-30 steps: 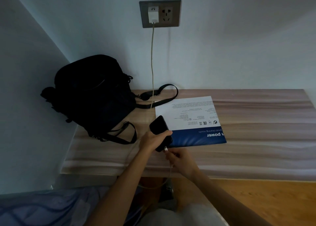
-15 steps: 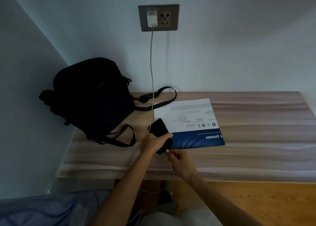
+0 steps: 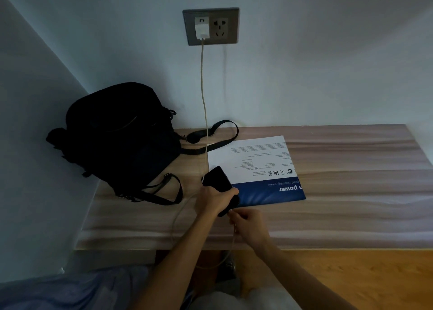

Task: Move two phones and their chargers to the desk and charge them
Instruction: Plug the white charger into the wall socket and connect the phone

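One phone (image 3: pixel 216 179), one charger (image 3: pixel 202 28), one cable (image 3: pixel 203 87), one bag (image 3: pixel 117 134), one leaflet (image 3: pixel 255 166), one socket (image 3: pixel 230 25), two hands: left hand (image 3: pixel 214 200), right hand (image 3: pixel 249 224).

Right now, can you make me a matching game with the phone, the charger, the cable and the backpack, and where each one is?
Things:
1. phone
2. charger
3. cable
4. backpack

Places:
A. plugged into the wall socket
B. sitting at the left end of the desk
C. its end pinched by the right hand
D. gripped by the left hand

Pairs: 1-D, 2-A, 3-C, 4-B.
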Demonstrator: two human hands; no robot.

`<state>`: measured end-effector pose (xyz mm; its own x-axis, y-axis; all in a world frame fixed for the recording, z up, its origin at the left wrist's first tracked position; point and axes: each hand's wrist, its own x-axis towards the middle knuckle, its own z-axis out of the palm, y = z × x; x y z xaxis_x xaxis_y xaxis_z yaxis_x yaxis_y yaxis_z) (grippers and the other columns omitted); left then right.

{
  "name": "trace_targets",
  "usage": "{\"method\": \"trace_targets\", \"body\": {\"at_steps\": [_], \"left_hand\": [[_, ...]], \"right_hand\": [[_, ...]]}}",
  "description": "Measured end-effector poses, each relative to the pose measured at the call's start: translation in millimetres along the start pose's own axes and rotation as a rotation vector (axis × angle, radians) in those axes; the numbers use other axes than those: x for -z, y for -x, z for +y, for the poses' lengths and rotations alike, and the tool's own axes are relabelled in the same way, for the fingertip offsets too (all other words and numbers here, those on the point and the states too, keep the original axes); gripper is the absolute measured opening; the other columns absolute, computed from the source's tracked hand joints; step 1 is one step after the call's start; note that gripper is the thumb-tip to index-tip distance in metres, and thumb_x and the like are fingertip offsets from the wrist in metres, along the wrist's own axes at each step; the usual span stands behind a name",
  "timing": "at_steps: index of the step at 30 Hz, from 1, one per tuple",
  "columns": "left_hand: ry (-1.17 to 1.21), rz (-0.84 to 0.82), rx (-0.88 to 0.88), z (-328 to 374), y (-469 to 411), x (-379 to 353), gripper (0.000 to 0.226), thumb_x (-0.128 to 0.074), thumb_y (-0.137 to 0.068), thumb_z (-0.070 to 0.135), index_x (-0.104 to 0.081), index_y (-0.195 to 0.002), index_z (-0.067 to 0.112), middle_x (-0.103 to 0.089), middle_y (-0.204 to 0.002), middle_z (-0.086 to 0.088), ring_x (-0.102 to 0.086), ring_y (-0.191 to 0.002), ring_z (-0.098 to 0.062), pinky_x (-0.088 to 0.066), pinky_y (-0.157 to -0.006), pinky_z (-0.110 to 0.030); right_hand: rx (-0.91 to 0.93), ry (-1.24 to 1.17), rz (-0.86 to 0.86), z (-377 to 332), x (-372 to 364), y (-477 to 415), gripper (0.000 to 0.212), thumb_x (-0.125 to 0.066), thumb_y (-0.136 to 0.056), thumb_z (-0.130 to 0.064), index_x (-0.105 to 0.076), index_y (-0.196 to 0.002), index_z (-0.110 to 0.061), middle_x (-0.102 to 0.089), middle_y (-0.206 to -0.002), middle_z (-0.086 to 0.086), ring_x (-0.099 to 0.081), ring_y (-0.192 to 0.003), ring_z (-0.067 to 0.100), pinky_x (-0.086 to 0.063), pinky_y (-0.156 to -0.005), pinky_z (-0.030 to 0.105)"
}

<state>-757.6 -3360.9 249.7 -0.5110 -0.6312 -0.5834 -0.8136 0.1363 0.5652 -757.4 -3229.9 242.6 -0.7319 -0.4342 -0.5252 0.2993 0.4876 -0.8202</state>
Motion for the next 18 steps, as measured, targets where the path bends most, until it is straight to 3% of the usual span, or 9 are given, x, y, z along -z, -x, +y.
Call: {"method": "trace_targets", "body": {"at_steps": [6,11,18], "left_hand": [[-0.108,-0.006,-0.032,12.6,4.2,-9.8,0.051,-0.07,-0.078,0.056,-0.07,-0.1,0.011,-0.069,-0.089,-0.002,-0.063,-0.077,-0.019,-0.051,-0.064,-0.028],[-0.175,0.04,-0.064,22.3,8.2,-16.7,0.055,-0.069,-0.078,0.055,-0.071,-0.104,0.007,-0.073,-0.1,-0.008,-0.069,-0.09,-0.026,-0.06,-0.08,-0.039],[-0.291,0.092,-0.083,27.6,17.4,-18.5,0.07,-0.069,-0.074,0.06,-0.065,-0.115,0.004,-0.07,-0.109,-0.01,-0.068,-0.097,-0.026,-0.06,-0.081,-0.04]], "right_hand": [[-0.049,-0.046,0.036,-1.2,9.4,-5.1,0.026,-0.058,-0.098,-0.015,-0.072,-0.082,-0.001,-0.065,-0.065,0.004,-0.057,-0.053,0.005,-0.049,-0.057,0.021],[-0.061,-0.097,0.043,-3.6,15.6,-9.1,0.028,-0.06,-0.097,-0.014,-0.069,-0.072,-0.006,-0.065,-0.065,0.007,-0.058,-0.057,0.013,-0.051,-0.064,0.03],[-0.09,-0.14,0.039,-2.4,15.9,-5.9,0.021,-0.059,-0.095,-0.008,-0.069,-0.08,0.002,-0.064,-0.067,0.009,-0.057,-0.059,0.013,-0.05,-0.061,0.027]]}}
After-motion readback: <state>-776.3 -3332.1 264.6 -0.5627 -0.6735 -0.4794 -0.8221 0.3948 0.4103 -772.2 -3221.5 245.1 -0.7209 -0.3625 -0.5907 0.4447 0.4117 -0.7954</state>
